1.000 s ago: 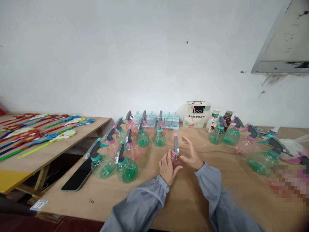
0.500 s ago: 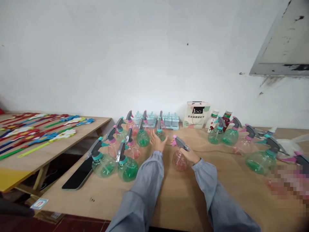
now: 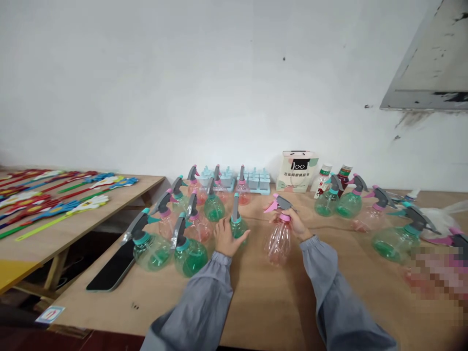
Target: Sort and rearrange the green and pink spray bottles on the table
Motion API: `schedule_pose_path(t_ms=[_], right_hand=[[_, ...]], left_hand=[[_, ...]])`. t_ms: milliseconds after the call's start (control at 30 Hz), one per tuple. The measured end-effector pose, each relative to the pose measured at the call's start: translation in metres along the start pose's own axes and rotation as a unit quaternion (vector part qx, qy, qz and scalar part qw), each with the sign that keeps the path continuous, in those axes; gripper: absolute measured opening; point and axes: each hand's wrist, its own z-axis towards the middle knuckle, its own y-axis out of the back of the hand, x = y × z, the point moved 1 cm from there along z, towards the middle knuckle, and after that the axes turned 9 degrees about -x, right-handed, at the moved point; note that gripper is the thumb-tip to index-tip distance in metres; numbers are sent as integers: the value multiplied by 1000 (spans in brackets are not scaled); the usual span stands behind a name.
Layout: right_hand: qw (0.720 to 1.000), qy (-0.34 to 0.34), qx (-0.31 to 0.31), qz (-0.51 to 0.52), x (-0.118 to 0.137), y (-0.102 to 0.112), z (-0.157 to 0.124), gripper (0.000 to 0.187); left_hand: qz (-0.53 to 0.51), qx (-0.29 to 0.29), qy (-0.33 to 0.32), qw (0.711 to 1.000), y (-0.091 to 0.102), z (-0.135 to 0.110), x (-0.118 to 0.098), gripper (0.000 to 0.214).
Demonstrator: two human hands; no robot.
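My right hand (image 3: 297, 225) is wrapped around the neck of a clear pink spray bottle (image 3: 278, 240) with a grey and pink trigger head, held above the wooden table (image 3: 263, 297). My left hand (image 3: 225, 239) grips a green spray bottle (image 3: 237, 225) with a teal collar, close to the table top. Both arms wear grey sleeves. A cluster of several green and pink spray bottles (image 3: 186, 243) stands just left of my left hand.
More spray bottles (image 3: 351, 202) line the right side. A light blue ice-pop mould (image 3: 252, 181), a small paper bag (image 3: 298, 171) and two small bottles stand by the wall. A black phone (image 3: 111, 268) lies at the table's left edge. Coloured clapper toys (image 3: 54, 200) cover the left table.
My right hand has lifted the pink bottle off the table. My left hand reached to the green bottle in the back row and has pulled it toward me.
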Motion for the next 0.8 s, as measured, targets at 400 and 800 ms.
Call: schedule_pose_path(t_ms=[400,800], right_hand=[[995,-10,-96,20,-9,4,-2,24],[997,0,-72,22,-9,-2,-4,24]], left_hand=[[13,4,-13,1000,7,-17,-17,71],[8,-4,-11,1000,7,-18,-19,69]])
